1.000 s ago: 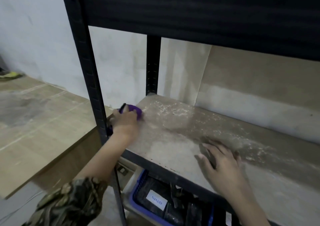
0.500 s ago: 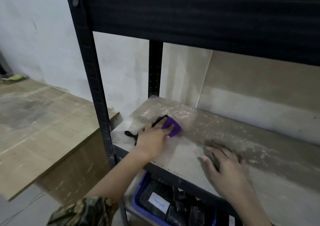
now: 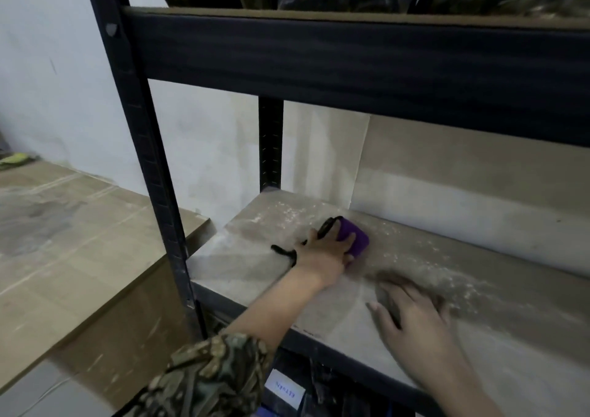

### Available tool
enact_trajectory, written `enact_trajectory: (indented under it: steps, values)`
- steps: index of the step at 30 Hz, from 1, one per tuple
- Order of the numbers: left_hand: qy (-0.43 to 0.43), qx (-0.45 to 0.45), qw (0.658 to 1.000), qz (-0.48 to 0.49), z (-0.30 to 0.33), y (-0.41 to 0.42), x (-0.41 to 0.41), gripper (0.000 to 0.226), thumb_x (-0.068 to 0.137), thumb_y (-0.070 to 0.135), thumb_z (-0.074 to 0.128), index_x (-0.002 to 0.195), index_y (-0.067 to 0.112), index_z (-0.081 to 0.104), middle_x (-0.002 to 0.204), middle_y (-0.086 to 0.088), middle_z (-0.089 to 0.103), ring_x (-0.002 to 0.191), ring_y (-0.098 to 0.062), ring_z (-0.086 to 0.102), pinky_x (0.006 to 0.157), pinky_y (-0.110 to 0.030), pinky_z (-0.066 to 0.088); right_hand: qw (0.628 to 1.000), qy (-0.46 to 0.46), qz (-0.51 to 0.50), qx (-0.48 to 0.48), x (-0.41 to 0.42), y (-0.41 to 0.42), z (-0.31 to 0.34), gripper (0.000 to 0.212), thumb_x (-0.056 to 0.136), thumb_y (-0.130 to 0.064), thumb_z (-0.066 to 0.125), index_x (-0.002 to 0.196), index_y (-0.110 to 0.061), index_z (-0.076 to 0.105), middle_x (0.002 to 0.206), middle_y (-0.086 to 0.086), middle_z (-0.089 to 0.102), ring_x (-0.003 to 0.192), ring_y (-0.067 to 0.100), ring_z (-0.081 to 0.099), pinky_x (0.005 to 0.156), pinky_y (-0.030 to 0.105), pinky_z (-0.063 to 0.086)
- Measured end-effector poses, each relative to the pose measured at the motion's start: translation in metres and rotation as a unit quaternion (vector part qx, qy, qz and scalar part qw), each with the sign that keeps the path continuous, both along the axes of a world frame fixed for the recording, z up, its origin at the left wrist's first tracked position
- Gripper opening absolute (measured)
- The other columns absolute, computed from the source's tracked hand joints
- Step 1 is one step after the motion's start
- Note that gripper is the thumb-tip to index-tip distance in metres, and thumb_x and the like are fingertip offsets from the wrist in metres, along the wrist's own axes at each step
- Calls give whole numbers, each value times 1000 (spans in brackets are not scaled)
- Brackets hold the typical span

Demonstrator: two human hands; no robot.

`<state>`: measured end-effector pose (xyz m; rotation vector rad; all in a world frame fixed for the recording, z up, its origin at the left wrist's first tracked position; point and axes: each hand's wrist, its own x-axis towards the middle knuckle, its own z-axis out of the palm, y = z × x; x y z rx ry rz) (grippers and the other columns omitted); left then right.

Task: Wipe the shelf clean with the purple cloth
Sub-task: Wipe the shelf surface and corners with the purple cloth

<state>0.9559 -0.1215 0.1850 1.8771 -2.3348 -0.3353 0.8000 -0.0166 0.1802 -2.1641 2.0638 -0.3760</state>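
Left hand (image 3: 325,254) presses soft purple cloth (image 3: 354,239) onto dusty shelf (image 3: 255,257).

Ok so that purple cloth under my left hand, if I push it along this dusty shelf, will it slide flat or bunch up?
The purple cloth looks soft and bunched under the left hand, so it probably flexes instead of sliding stiffly. It seems light and would need downward pressure to drag the dust. The shelf board looks matte and powdery, so the cloth is likely to catch and bunch further.

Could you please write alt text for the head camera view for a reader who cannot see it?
A left hand presses a purple cloth onto a dusty shelf, while the right hand rests flat on it nearby.
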Motion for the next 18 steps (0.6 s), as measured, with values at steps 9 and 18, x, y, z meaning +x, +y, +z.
enact_trajectory:
  steps: [9, 18]
  values:
    - [-80, -43, 958, 271, 4, -36, 88, 41, 95, 14, 34, 136, 17, 41, 142, -12, 33, 126, -37, 30, 98, -41, 38, 1000, -17, -6, 11, -1, 2, 3, 49, 91, -57, 28, 133, -36, 40, 147, -16, 34, 136, 11, 28, 114, 41, 12]
    - [-41, -159, 973, 160, 9, -50, 67, 54, 91, 14, 42, 143, 21, 28, 146, -12, 35, 135, -32, 30, 94, -40, 33, 999, -25, -14, 29, 2, 1, 7, 49, 92, -56, 31, 137, -36, 33, 147, -12, 34, 136, 14, 27, 114, 46, 13]
